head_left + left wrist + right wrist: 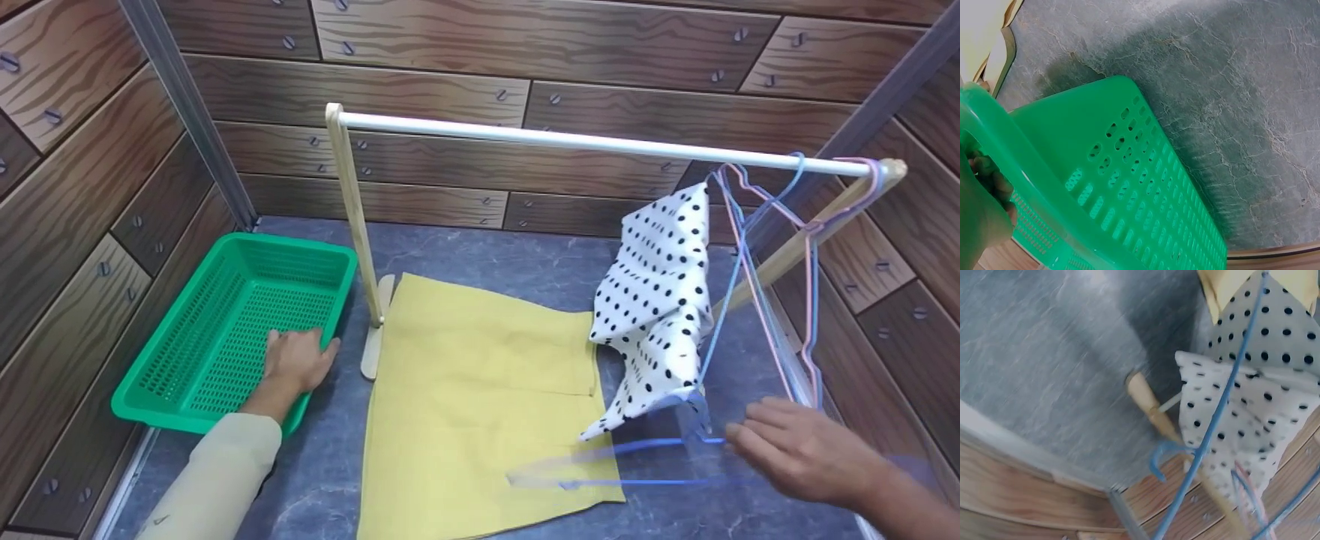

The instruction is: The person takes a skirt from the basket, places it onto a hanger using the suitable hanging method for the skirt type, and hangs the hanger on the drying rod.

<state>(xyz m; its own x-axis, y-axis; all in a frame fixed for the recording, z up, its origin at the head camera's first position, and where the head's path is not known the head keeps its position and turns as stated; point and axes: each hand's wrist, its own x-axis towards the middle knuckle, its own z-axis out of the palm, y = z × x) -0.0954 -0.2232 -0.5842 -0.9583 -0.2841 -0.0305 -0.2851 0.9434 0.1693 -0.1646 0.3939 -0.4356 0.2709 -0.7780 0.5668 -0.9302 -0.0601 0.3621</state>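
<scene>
My left hand (296, 361) grips the right rim of a green plastic basket (294, 241), fingers inside and thumb outside. In the left wrist view the basket wall (1129, 163) fills the middle, slightly tilted. Out on the right, my right hand (814, 454) holds a blue clothes hanger (645, 482), blurred by motion and pointing left over a yellow cloth (480, 360). The right wrist view shows the hanger's long blue bar (1220, 410) and its hook. Behind it, a white cloth with black dots (660, 270) hangs from the rack.
A wooden clothes rack with a white rod (525, 135) spans the back. Pink and blue hangers (810, 292) hang near its right end. The yellow cloth lies flat on the grey marbled surface (457, 244). Wood-patterned walls (420, 82) enclose the space.
</scene>
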